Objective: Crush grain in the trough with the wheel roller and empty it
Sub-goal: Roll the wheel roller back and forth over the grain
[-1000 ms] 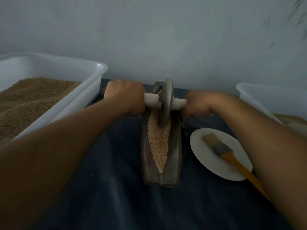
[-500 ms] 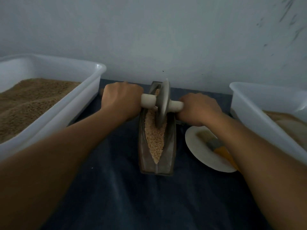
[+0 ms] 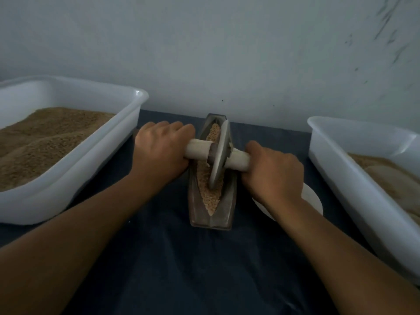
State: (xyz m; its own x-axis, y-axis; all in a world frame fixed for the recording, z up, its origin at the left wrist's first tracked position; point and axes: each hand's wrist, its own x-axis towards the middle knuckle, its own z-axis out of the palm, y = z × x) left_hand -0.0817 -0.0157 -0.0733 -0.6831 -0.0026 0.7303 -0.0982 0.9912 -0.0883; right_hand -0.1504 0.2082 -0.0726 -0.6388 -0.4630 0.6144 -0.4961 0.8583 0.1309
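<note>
plate [image 3: 312, 200] mostly hidden by right hand [image 3: 273, 172]

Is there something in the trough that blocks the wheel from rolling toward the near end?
Nothing visible blocks it. Between the wheel roller and the near end of the trough lies only grain.

White tub [image 3: 127, 123] L w/ brown meal — 2nd tub [image 3: 341, 169] R; white plate [image 3: 312, 198]; dark cloth [image 3: 204, 269].

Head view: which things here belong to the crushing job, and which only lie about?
In use:
left hand and right hand, each gripping the handle
wheel roller
trough
grain

Lying about:
left tub of brown grain
right tub
white plate
</note>
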